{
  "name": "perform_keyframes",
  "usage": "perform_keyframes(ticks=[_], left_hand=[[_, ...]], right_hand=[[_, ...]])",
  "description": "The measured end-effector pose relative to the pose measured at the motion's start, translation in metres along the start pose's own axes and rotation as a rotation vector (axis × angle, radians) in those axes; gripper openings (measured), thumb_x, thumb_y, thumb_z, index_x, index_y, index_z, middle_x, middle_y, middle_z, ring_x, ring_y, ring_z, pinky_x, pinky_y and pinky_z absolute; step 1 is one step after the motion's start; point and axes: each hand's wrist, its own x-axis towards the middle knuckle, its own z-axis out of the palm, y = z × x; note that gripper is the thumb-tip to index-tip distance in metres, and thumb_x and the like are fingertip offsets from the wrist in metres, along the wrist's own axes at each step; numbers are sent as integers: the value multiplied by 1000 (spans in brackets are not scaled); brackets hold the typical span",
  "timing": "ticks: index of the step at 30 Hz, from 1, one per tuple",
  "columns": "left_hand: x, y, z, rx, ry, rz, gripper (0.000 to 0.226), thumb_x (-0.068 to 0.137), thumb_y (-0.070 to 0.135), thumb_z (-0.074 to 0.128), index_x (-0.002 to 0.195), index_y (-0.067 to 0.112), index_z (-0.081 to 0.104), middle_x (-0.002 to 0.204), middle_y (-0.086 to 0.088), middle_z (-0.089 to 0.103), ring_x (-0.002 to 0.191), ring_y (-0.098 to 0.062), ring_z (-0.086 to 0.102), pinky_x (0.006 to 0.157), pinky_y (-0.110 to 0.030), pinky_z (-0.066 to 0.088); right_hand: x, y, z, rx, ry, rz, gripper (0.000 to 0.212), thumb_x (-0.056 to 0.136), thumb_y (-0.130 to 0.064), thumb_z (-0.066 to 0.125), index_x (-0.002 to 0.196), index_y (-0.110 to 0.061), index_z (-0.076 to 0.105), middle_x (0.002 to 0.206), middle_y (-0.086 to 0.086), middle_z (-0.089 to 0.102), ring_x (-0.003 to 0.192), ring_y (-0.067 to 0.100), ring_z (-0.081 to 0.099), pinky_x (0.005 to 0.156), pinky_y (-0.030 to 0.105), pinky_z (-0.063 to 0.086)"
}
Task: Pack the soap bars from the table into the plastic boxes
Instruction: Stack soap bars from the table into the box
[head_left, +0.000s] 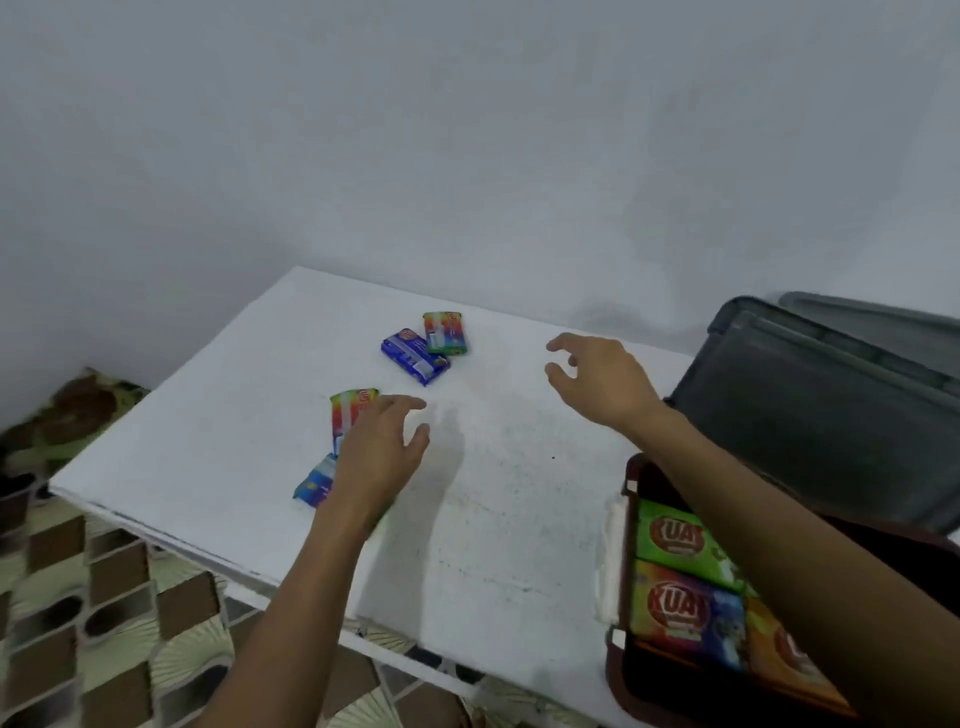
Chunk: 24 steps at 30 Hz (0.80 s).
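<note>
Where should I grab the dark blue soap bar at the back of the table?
Take the dark blue soap bar across its two long edges, from above. It lies flat and slanted on the table, its far end touching the rainbow bar, so pinching lengthwise looks awkward. The open right hand is nearest.

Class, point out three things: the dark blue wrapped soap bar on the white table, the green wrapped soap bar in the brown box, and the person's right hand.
Dark blue wrapped soap bar (414, 356), head view, wrapper's top face.
Green wrapped soap bar (675, 536), head view, red logo.
Right hand (602, 379), head view, back of hand.
</note>
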Motion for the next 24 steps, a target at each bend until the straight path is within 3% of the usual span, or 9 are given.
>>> perform_keyframes(ticks=[8,11,15,19,24], left_hand=[[30,-55,-2,140,17,-231,49,91,43,54,136,24,46,140,-6,44,120,-29,46,92,-41,44],[37,-64,4,187,-28,-278,59,88,52,55,138,23,42,140,-8,42,119,-30,44,90,-41,44],[47,-67,12,212,-37,-315,66,84,58,57,138,22,40,141,-9,37,122,-30,39,91,-40,44],[53,-67,14,146,-53,-364,64,86,50,59,140,25,37,142,-11,34,125,-31,35,91,-39,43],[54,-67,15,159,-61,-371,65,87,48,58,143,26,33,141,-11,37,125,-31,34,91,-38,43]], right_hand=[[100,-46,75,-82,-193,-193,48,99,-30,47,146,-23,38,127,15,51,115,29,53,93,35,43],[129,-57,96,-158,-252,-205,56,99,-19,45,151,-26,27,130,16,42,108,30,53,87,35,48],[156,-60,115,-253,-329,-199,70,95,-7,47,152,-35,18,147,16,26,122,32,43,91,36,45],[171,-58,132,-266,-387,-192,73,94,-4,47,151,-40,18,151,14,22,126,32,37,97,41,43],[175,-55,146,-325,-346,-230,65,98,-8,46,150,-39,22,149,16,26,129,32,36,96,40,46]])
